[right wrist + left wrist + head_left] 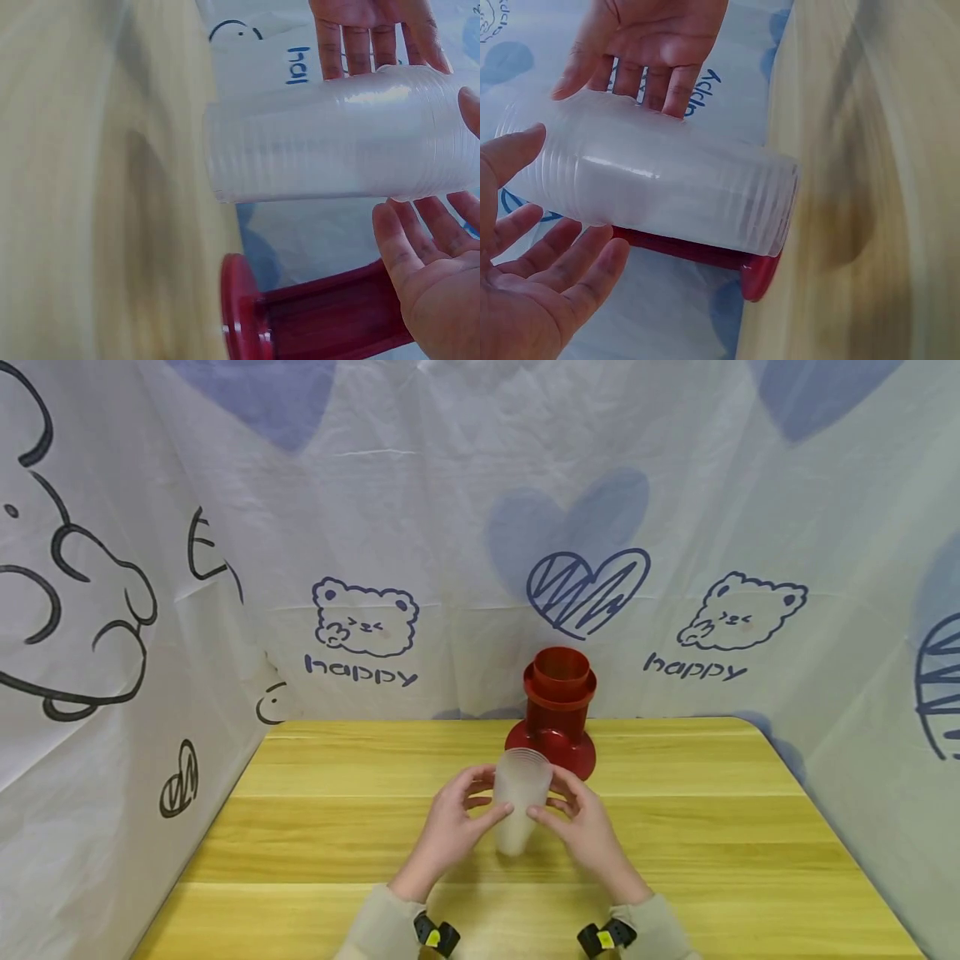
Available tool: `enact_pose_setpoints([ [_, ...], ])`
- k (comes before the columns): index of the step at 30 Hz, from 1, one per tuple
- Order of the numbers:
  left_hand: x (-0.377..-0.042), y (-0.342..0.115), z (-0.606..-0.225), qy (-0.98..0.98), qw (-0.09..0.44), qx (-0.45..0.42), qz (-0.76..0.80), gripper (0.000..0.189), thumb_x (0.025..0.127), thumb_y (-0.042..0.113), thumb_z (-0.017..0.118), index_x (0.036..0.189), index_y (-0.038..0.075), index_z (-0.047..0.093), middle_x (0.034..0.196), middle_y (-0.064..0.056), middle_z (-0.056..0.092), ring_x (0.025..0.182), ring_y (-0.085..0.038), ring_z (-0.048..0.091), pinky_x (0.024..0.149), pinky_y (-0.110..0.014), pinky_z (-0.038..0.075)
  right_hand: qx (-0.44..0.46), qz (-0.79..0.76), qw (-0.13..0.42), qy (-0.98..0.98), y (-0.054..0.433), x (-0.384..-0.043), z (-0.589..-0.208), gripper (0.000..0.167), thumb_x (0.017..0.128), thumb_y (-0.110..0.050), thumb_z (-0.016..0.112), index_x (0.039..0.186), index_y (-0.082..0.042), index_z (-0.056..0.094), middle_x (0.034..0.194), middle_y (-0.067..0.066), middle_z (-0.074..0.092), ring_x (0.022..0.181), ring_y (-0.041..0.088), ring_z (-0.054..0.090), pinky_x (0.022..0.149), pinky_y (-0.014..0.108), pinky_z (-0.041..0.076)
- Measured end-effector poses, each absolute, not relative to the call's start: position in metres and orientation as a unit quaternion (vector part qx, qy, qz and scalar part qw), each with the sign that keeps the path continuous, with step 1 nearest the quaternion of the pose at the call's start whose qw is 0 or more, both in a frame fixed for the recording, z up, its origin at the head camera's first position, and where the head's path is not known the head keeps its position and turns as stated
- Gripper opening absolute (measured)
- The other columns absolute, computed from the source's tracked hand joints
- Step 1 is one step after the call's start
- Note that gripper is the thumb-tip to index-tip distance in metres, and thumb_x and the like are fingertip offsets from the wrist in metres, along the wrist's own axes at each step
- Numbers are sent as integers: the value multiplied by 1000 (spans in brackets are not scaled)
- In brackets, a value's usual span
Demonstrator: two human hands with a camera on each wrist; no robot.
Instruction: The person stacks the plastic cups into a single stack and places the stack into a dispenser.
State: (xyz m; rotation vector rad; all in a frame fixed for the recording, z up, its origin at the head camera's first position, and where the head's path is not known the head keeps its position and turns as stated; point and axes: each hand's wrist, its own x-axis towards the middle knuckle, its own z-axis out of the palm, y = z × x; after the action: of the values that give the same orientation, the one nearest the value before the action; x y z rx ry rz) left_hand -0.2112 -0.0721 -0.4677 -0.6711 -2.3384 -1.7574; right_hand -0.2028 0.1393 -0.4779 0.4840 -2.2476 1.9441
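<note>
Between both hands, in the middle of the head view, is a stack of clear plastic cups [521,797], wide rims upward and slightly tilted. My left hand [452,817] holds its left side near the top, thumb in front and fingers around the side. On the opposite side my right hand [588,828] holds it the same way, thumb on the front. Ribbed rims of several nested cups [660,172] show in the left wrist view. Just behind the stack stands a red cup holder [561,714] with a round base and open top, its lower front partly hidden.
The wooden table [337,843] extends to both sides of the hands. A white cloth [457,543] with printed bears and hearts hangs behind it, close to the red holder, and along both sides. The wrists carry black straps with small cameras.
</note>
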Motion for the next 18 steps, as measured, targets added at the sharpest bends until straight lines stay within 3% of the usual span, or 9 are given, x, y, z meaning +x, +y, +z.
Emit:
enact_pose_setpoints([
  [11, -231, -59, -445, -769, 106, -261, -573, 47, 88, 18, 76, 130, 8, 57, 125, -8, 62, 112, -27, 61, 87, -46, 56, 167, 604, 104, -772, 152, -219, -450, 58, 88, -10, 75, 140, -4, 50, 128, 16, 61, 107, 28, 60, 90, 32, 54],
  [18, -242, -55, -433, -780, 107, -264, -557, 53, 88, 21, 77, 135, 10, 55, 126, -6, 60, 111, -24, 61, 88, -42, 56, 163, 607, 83, -773, 157, -231, -434, 59, 89, -13, 73, 142, -7, 48, 128, 18, 59, 101, 31, 62, 82, 31, 57],
])
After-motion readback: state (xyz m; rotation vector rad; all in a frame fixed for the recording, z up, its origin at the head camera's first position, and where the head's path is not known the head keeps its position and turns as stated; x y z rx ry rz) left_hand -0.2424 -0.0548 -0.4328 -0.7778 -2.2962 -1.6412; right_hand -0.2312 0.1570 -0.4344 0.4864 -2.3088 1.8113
